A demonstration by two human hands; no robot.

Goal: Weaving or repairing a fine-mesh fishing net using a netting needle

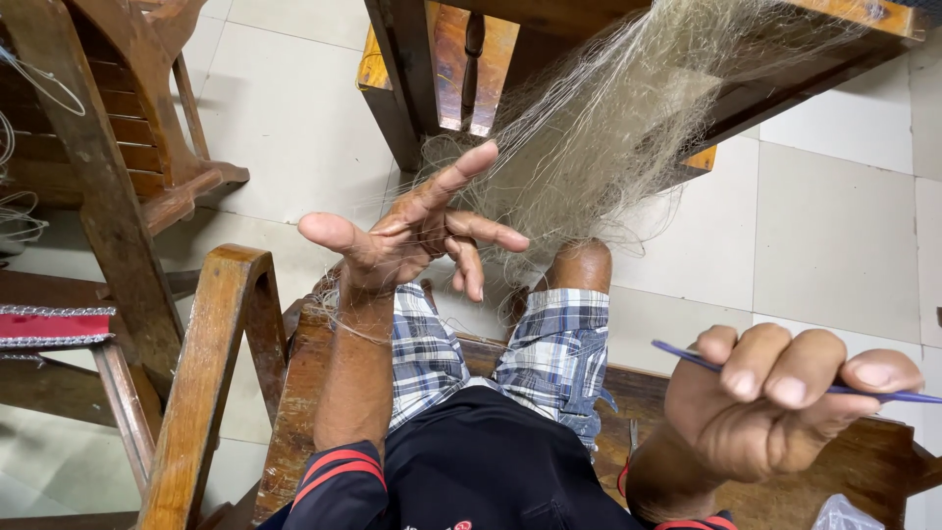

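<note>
My left hand [417,231] is raised palm up over my knees, fingers spread, with fine pale net threads running across the fingers. The fishing net [608,118] of thin whitish filament hangs from a wooden chair ahead and drapes down toward my knee. My right hand [775,393] is closed around a thin purple netting needle [908,397], which sticks out on both sides of the fist. I sit in plaid shorts [554,353] and a dark shirt.
A wooden chair [442,69] stands ahead on the white tiled floor [834,226]. The armrest [211,363] of my own wooden seat is at the left. More wooden furniture [108,147] and a red cloth strip [49,326] are at the far left.
</note>
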